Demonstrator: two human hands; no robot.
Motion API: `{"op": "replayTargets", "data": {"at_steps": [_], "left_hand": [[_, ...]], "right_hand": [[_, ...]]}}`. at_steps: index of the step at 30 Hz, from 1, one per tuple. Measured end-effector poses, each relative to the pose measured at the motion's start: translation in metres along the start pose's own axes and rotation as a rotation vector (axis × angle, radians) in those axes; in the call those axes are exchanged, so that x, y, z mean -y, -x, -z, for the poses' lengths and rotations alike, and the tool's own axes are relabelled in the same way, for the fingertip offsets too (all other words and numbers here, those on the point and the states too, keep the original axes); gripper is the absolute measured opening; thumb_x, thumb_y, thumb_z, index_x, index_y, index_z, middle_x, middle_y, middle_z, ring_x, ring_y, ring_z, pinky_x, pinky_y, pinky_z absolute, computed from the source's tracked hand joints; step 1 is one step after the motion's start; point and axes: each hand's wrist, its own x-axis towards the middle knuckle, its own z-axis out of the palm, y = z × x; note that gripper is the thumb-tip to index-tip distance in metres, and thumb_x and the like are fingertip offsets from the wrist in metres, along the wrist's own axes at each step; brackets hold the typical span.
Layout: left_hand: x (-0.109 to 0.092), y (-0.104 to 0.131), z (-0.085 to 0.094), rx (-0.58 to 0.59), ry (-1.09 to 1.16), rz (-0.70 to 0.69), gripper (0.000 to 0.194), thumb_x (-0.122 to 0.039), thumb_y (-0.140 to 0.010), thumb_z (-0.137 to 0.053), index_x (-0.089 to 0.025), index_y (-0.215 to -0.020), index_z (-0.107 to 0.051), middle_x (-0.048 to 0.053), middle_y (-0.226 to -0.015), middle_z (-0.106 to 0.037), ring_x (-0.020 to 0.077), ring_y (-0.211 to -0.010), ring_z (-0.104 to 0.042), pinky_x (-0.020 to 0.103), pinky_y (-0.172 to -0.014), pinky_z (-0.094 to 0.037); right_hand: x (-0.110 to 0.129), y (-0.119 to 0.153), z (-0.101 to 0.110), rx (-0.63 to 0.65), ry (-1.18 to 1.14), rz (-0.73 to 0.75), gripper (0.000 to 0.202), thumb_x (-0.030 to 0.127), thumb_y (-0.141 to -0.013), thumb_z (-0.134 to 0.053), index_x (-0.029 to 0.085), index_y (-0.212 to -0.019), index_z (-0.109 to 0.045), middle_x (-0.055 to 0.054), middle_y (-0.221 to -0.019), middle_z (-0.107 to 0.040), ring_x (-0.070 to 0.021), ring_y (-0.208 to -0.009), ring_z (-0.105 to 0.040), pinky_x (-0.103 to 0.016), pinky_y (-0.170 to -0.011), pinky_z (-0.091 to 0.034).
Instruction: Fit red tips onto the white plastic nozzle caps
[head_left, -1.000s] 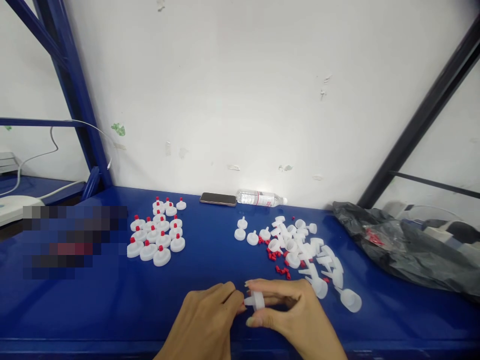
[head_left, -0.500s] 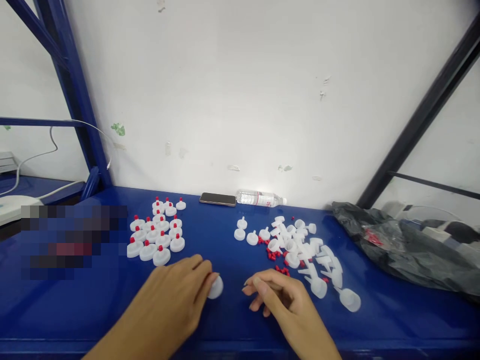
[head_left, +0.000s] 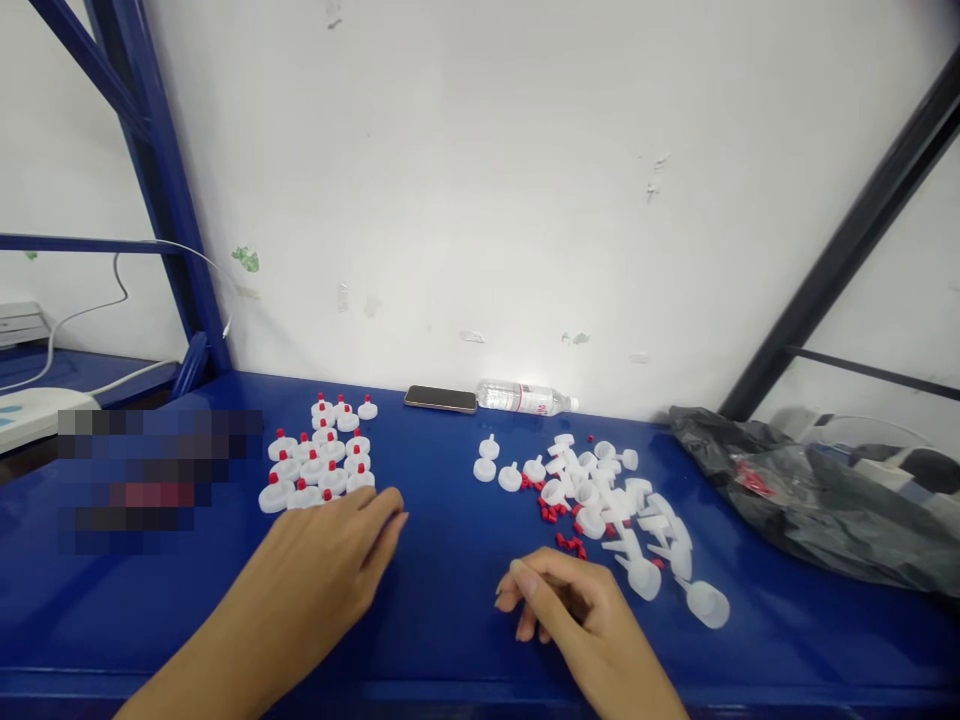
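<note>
My left hand [head_left: 345, 555] is closed, back upward, at the front edge of a group of white nozzle caps [head_left: 283, 447] with red tips. The white nozzle cap seen earlier at its fingertips is now hidden under the hand. To the right, my right hand [head_left: 570, 610] hovers low over the blue tabletop, fingers loosely curled and nothing visible in them. Beyond it lies a loose pile of white nozzle caps [head_left: 592, 522] without tips, with small red tips [head_left: 571, 546] scattered among them.
A phone [head_left: 440, 399] and a clear water bottle [head_left: 525, 397] lie against the wall. A dark plastic bag [head_left: 810, 510] with a small clear packet of red pieces [head_left: 754, 478] spreads at the right. Blue frame posts [head_left: 172, 200] rise at the left.
My left hand has moved left and away from me, toward the red-tipped caps, and the cap at its fingertips has gone from sight. My right hand has barely moved, its fingers slightly more curled.
</note>
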Motion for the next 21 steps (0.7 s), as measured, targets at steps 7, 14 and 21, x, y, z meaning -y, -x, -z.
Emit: {"op": "replayTargets", "data": {"at_steps": [7,14,21], "left_hand": [[-0.027,0.001,-0.013,0.258,-0.047,-0.12,0.032,-0.019,-0.107,-0.036,-0.024,-0.108,-0.067,0.005,-0.097,-0.073,0.0259,-0.084,-0.075,0.034,-0.067,-0.049],[-0.05,0.001,-0.025,0.291,-0.111,-0.191,0.04,-0.009,-0.103,-0.035,-0.025,-0.122,-0.067,0.009,-0.112,-0.071,0.0281,-0.096,-0.074,0.035,-0.067,-0.056],[-0.103,-0.019,-0.051,0.164,-0.073,-0.351,0.052,-0.007,-0.099,-0.042,-0.023,-0.147,-0.052,0.013,-0.12,-0.067,0.0269,-0.096,-0.073,0.031,-0.065,-0.058]], "right_hand": [[-0.003,0.002,0.005,-0.237,0.289,0.094,0.034,0.047,-0.103,-0.055,0.023,-0.097,-0.078,-0.005,-0.09,-0.08,-0.0201,-0.075,-0.074,-0.027,-0.069,-0.055],[-0.014,0.031,0.072,-0.657,0.765,0.041,0.03,0.053,-0.096,-0.06,0.029,-0.103,-0.077,-0.002,-0.087,-0.077,-0.0184,-0.058,-0.065,-0.03,-0.06,-0.052],[-0.02,0.054,0.094,-0.54,0.948,-0.086,0.034,0.057,-0.089,-0.067,0.033,-0.11,-0.076,0.001,-0.073,-0.074,-0.02,-0.054,-0.068,-0.029,-0.057,-0.053]]}}
